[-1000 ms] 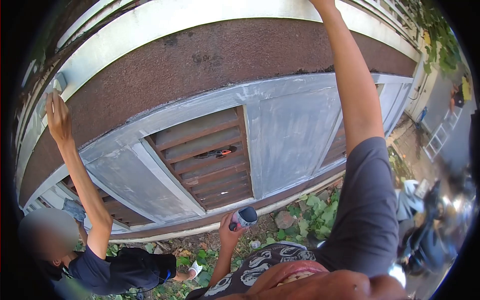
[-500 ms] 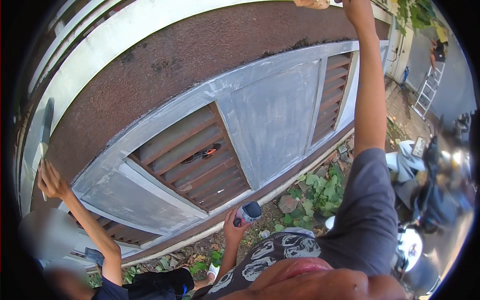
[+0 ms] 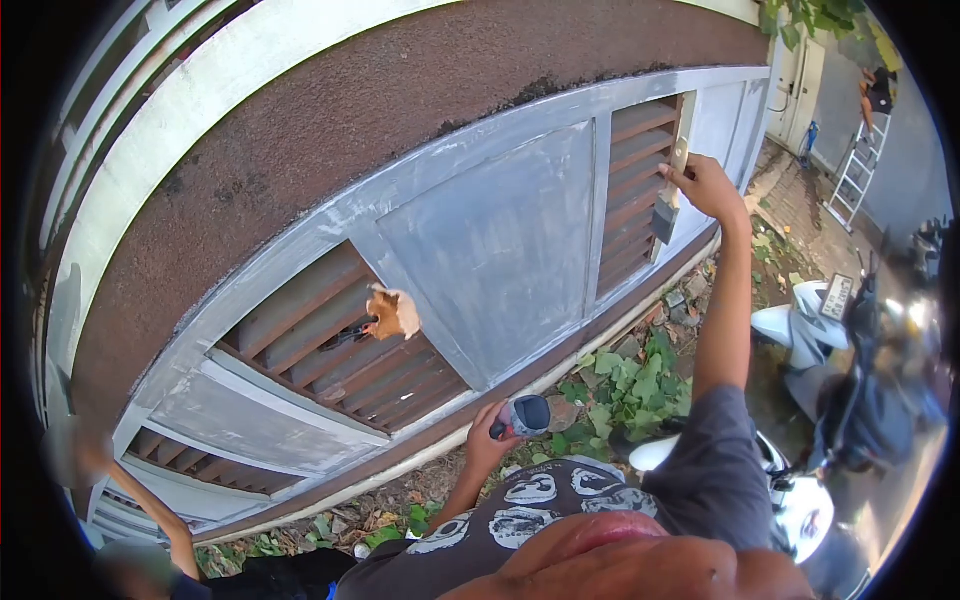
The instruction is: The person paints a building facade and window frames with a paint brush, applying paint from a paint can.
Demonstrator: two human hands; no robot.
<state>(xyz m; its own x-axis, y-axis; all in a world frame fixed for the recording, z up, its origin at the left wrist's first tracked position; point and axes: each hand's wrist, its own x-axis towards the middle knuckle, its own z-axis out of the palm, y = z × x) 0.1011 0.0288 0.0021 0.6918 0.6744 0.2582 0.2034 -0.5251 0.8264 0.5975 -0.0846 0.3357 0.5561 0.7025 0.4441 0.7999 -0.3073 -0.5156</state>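
Note:
My right hand [image 3: 706,186] is closed on a paintbrush [image 3: 665,218], its pale handle up and its grey bristles hanging down. The brush is in front of the narrow right-hand louvre vent [image 3: 640,170], beside its frame. In my left hand [image 3: 488,440], low near my chest, is a cup [image 3: 528,414] with grey paint in it. A curled tan-brown scrap [image 3: 394,313], perhaps a dry leaf, shows in front of the middle louvre vent [image 3: 320,330], apart from both hands. Between the vents is a streaky grey panel [image 3: 490,245].
A co-worker's arm [image 3: 150,510] reaches toward the wall at lower left. Leafy plants [image 3: 630,390] and stones line the wall's foot. Parked motorcycles [image 3: 840,370] stand at right. Another person [image 3: 878,92] is on a ladder [image 3: 856,180] at the far right.
My right hand has come down from the top edge to the right-hand vent. The tan-brown scrap has dropped from near that hand to mid-view. The co-worker's hand is lower; the view has shifted.

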